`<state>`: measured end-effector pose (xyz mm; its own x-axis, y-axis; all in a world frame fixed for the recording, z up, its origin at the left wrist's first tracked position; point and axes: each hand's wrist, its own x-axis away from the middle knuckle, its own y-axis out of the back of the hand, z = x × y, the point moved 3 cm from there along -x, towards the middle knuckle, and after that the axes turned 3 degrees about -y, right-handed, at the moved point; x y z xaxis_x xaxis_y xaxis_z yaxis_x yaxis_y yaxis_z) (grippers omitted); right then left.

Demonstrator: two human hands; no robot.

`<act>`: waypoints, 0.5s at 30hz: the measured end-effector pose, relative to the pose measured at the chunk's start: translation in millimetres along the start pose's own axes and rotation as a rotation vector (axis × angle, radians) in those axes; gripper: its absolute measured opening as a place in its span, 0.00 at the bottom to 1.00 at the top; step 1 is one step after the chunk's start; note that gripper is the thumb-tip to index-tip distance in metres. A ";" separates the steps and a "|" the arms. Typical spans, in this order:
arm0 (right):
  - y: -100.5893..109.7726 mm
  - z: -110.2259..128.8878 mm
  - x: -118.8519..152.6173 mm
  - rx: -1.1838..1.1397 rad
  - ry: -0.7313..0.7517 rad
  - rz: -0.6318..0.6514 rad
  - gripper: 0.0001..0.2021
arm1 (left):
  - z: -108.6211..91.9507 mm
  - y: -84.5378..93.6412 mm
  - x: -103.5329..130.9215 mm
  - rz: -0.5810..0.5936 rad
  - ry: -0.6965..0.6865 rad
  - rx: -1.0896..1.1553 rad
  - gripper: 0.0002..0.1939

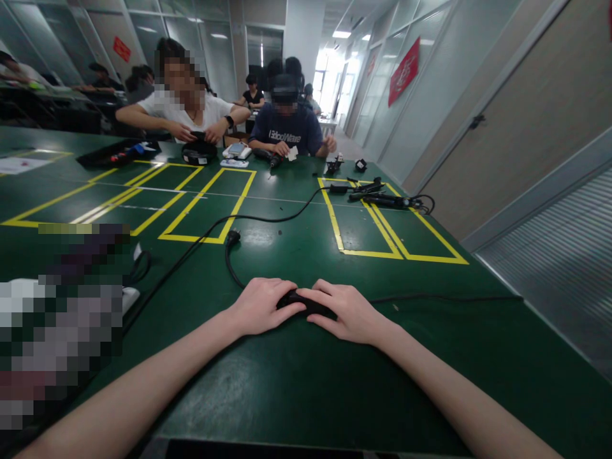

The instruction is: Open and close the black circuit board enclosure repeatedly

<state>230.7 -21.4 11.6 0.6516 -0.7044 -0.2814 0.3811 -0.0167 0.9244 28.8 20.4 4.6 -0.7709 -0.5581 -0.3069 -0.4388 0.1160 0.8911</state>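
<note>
Near the middle of the green table (268,395) in the head view, the left hand (262,307) and right hand (347,312), close together, grip a partly hidden black adapter (313,307) from either side. Left of it, a short cord (229,264) curves to a plug (233,237); another cord (444,298) runs right, with yellow tape (370,254) beyond.

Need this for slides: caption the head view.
Left hand and right hand hold a black object at a green table near a plug.
</note>
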 end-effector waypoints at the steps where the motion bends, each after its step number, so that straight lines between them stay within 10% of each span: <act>1: 0.0 -1.2 0.9 -0.012 0.002 0.005 0.22 | -0.2 0.8 -0.2 -0.011 -0.010 -0.002 0.19; 5: 7.4 -25.0 7.6 -0.236 -0.115 -0.065 0.22 | -2.3 11.3 -0.3 -0.223 -0.126 -0.052 0.15; 9: 30.5 -81.2 26.6 -0.576 -0.494 -0.444 0.25 | 1.4 24.2 2.8 -0.530 -0.153 -0.159 0.13; 15: 68.5 -155.2 78.4 -0.890 -0.727 -1.094 0.27 | 9.9 13.9 1.6 -0.339 -0.131 -0.081 0.09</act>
<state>409.7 32.3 12.8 -0.5236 -0.8107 -0.2622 0.8519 -0.5028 -0.1465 16.9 29.3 13.2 -0.6427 -0.4429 -0.6251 -0.6456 -0.1260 0.7532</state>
